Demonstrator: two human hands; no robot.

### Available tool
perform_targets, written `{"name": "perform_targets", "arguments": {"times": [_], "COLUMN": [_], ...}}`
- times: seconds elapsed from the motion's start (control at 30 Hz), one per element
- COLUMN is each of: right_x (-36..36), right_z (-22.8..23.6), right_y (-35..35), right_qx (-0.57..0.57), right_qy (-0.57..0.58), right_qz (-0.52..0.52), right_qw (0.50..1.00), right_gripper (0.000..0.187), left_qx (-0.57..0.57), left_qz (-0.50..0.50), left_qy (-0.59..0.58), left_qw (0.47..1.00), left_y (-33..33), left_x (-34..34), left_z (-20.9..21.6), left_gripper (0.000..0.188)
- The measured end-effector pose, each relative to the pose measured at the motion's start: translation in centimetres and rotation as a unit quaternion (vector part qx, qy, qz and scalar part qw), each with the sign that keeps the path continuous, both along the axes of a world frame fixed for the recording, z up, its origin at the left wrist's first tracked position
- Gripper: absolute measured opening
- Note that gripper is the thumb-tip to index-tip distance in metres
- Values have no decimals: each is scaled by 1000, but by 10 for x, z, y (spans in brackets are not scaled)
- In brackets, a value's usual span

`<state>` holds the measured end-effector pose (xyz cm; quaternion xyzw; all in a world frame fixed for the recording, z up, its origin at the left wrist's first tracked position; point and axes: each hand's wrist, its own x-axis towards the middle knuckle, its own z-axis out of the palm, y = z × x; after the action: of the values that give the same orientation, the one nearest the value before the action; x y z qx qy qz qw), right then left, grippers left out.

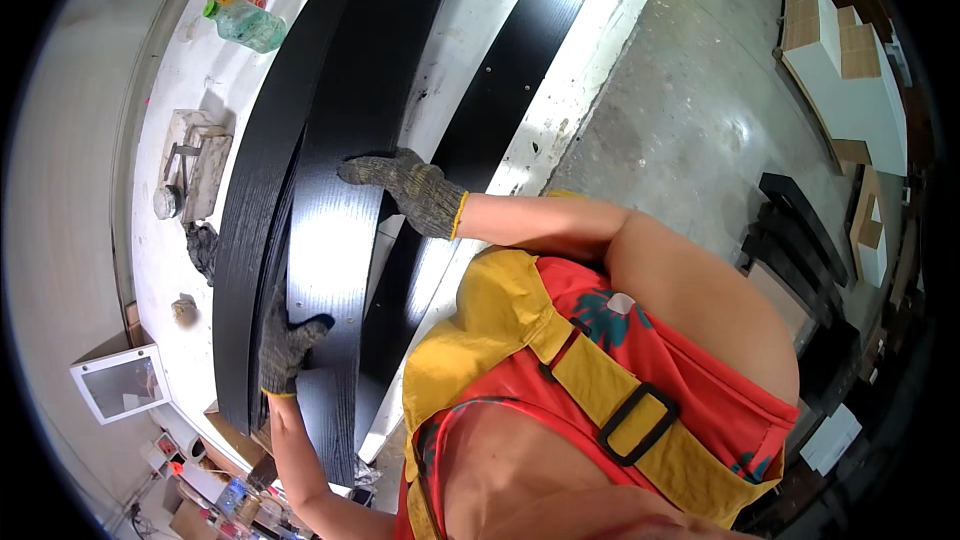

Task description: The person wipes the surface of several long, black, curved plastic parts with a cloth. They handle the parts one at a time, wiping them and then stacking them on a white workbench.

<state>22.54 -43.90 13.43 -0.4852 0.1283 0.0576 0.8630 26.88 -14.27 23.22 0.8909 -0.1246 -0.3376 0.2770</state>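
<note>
Left hand: my left hand, in a speckled grey knit glove with a yellow cuff, is curling over the near left edge of the top black panel, thumb on its face and fingers wrapping out of sight round the edge.
Right hand: my right hand, gloved the same way, is lying flat and spread on the panel's right side farther along, fingers pointing left, pressing down rather than pinching.
Panel: long, thin and dark, with a fine wood-grain texture and a soft sheen, it is running from the near edge of the bench away to the far end, and both my hands are resting on it.
Stack: a second black panel is lying just beneath and to the left, and a glossier black board is sitting to the right, apart.
Bench: the white workbench is looking scuffed and paint-stained.
Container: a clear green plastic bottle is lying on its side at the far left; I cannot tell what is in it.
Floor: the grey concrete floor is lying to the right.
</note>
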Motion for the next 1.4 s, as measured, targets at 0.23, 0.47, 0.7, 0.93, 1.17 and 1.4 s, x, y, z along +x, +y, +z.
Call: {"name": "perform_targets", "arguments": {"times": [0.23,0.47,0.7,0.93,1.17,1.4], "right_x": [-24,51,-24,-67,-70,-68], "right_z": [32,9,-4,-35,-106,-116], "right_y": [-42,-150,-152,-149,-149,-138], "right_qx": [-31,246,243,269,235,207], "right_qy": [0,-87,-36,16,50,118], "right_qz": [-73,-241,-272,-334,-367,-334], "right_qw": [997,935,930,903,898,912], "right_gripper": [33,31,31,29,28,34], "left_qx": [-206,-175,-77,-118,-105,-173], "left_qz": [76,114,-1,63,59,67], "left_qy": [125,116,30,35,87,169], "left_qw": [968,971,997,990,989,968], "left_y": [-23,-27,-29,-16,6,4], "left_x": [-34,-86,-140,-154,-115,-91], "left_z": [-16,-58,-73,-84,-128,-129], "left_gripper": [72,88,82,78,82,86]}}
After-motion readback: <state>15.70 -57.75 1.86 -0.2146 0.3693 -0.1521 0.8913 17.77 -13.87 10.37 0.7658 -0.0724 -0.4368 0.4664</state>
